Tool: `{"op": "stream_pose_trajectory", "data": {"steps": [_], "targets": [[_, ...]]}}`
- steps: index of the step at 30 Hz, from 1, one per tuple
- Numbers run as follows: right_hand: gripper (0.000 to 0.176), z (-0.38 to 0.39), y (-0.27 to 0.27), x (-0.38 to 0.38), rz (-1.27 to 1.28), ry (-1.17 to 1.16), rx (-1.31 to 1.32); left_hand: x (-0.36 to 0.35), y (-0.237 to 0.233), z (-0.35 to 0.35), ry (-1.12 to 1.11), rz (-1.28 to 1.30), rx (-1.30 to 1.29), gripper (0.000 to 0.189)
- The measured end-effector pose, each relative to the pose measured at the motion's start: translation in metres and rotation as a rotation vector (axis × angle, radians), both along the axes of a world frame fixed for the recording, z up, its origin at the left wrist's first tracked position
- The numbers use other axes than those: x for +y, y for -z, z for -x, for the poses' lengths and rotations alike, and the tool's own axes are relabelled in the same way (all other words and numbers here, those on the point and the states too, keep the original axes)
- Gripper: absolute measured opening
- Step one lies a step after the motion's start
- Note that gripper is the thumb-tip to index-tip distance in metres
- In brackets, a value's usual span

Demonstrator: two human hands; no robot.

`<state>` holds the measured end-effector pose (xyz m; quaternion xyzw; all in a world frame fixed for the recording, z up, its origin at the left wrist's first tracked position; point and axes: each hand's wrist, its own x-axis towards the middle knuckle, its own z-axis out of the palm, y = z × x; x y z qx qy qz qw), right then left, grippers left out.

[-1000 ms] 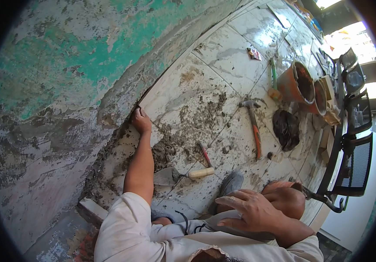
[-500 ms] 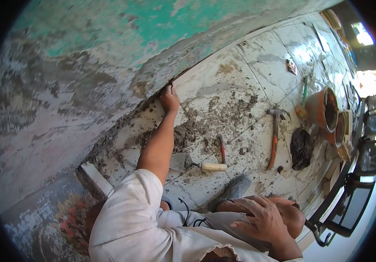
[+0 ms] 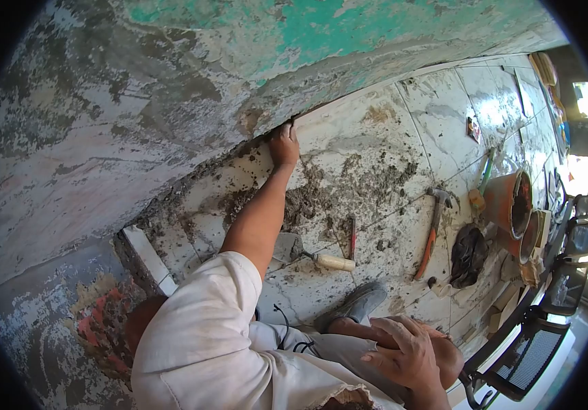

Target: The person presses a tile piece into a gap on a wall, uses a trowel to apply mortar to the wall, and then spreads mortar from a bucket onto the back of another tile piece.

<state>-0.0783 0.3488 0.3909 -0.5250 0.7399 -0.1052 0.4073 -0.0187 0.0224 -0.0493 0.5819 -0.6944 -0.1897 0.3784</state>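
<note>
Left hand (image 3: pixel 284 145) at the near end of a pale tile strip (image 3: pixel 338 102), at the foot of the wall (image 3: pixel 191 116).

The tile strip runs forward and rightward from the fingertips; the left hand's fingers are bunched, their tips hard to make out in the dark joint, so whether they grip anything cannot be told. The right hand (image 3: pixel 410 352), loosely open with nothing visible in it, is by the bent knee (image 3: pixel 449 362). Nearer the body than the left hand lie a trowel (image 3: pixel 335 262) and a red-handled tool (image 3: pixel 353 239); rightward, a hammer (image 3: pixel 433 232), a black bag (image 3: pixel 468 256) and buckets (image 3: pixel 506 201) on dirt-strewn marbled tiles (image 3: pixel 437 123). Chairs (image 3: pixel 530 355) are partly cut off.
</note>
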Motion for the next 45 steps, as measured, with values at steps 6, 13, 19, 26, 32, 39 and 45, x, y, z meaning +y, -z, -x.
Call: {"op": "stream_pose_trajectory", "data": {"steps": [6,13,19,26,32,39,45], "targets": [[0.06,-0.002,0.001,0.004,0.007,0.016,0.002,0.002,-0.004,-0.001,0.012,-0.037,-0.042,0.018],[0.06,-0.004,-0.003,0.004,-0.015,0.022,0.042,0.001,-0.002,-0.001,0.005,-0.029,-0.016,0.018],[0.055,0.003,-0.009,0.0,-0.051,0.0,-0.021,0.002,0.0,0.0,-0.014,-0.075,-0.052,0.02],[0.055,0.006,-0.008,0.002,-0.013,-0.038,-0.051,0.003,-0.008,-0.001,0.025,-0.025,-0.086,0.02],[0.055,0.007,-0.005,0.005,0.004,-0.033,-0.073,-0.001,0.006,-0.003,0.051,0.014,-0.079,0.02],[0.056,0.008,-0.006,0.006,-0.021,-0.027,-0.088,-0.002,0.005,-0.001,0.026,0.044,-0.03,0.017],[0.056,0.008,-0.007,0.005,-0.056,-0.024,-0.097,-0.001,0.002,-0.002,0.033,-0.001,-0.058,0.017]]}}
